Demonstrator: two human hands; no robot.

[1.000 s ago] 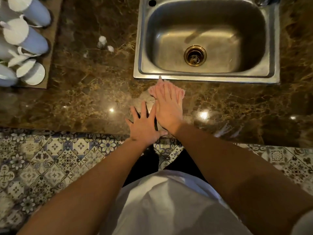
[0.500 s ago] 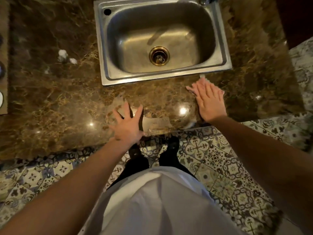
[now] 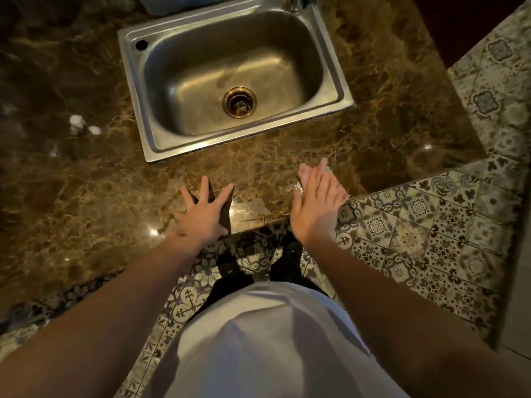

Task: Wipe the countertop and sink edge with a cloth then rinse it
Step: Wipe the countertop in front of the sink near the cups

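Two hands down on the worktop (image 3: 86,196) near its front edge. Right hand (image 3: 314,205) laid flat, fingers straight and together, pressing the pink cloth (image 3: 306,171) against the stone at the near right corner; only a rim of cloth visible past the fingertips and along the left side of the hand. Left hand (image 3: 205,214) spread wide, palm down, holding nothing, apparently bracing. Sink (image 3: 138,90) lying far and to the left of the cloth, its near rim running left to right with a slight tilt, well apart from the right hand. Right hand clearly the nearer to the cloth, already on it. Judged: worktop wiping under way at the right end; sink edge not yet reached from this spot, so next stroke likely calls for travel away from the body and leftward. White specks (image 3: 77,122) resting on the stone left of the sink.
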